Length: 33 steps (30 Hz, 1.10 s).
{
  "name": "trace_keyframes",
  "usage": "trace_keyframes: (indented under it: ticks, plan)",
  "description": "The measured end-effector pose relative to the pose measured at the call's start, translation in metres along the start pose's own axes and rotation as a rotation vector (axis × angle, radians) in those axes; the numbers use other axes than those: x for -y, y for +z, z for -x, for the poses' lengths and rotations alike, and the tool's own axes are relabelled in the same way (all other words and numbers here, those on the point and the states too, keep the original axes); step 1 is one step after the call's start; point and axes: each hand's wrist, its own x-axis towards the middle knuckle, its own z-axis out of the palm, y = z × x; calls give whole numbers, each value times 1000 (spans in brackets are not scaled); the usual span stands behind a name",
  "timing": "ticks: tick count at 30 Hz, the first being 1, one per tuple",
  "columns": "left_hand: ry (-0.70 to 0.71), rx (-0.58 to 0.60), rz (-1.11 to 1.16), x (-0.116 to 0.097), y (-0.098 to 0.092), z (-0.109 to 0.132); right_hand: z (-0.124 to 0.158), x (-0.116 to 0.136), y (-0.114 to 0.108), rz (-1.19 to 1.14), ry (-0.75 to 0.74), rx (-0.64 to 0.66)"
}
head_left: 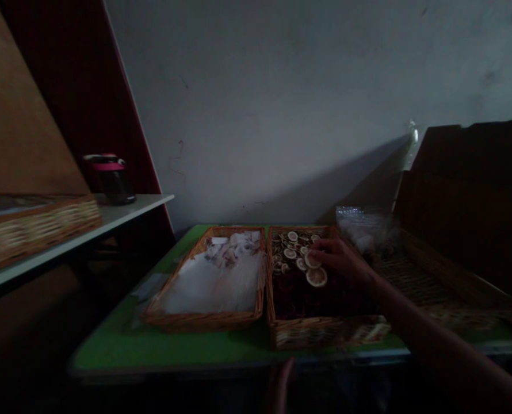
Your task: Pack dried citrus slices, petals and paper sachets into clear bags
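Two wicker trays [204, 321] are set on a green tabletop [104, 351], low in the frame. Dried citrus slices [301, 246] are laid over dark red pieces [320, 299] in the right tray, and the fingers of the right hand [340, 259] are rested on them, whether grasping cannot be told. The left hand [282, 386] is dimly seen at the bottom edge, its state unclear.

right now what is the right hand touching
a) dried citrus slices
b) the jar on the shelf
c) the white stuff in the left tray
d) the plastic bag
a: the right hand lies on the dried citrus slices in the wicker tray.
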Motion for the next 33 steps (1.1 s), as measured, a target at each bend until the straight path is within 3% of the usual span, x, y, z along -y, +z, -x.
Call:
trace_keyframes:
  ticks: [4,9,11,14,18,21,23,28,33]
  plan:
    - [188,0,-28,4,1,14,24,16,19,-21,-4,-6]
    - [213,-11,-46,-4,1,24,-4,-7,15,82,-16,-345]
    - [193,-27,-75,-4,1,22,-19,-18,9,78,-1,-411]
    - [202,-57,-103,-5,1,19,-29,-22,4,56,-8,-443]
    - [230,-144,-114,-6,2,19,-18,-9,3,9,-45,-430]
    - [285,-183,-76,-7,3,22,5,9,7,-32,-60,-378]
    - [320,-192,-32,-10,2,26,25,21,16,-76,-62,-276]
    - [313,-282,-40,-25,1,33,88,50,62,-54,-40,134]
    - [358,-321,-45,-29,-1,34,126,68,103,163,-81,366]
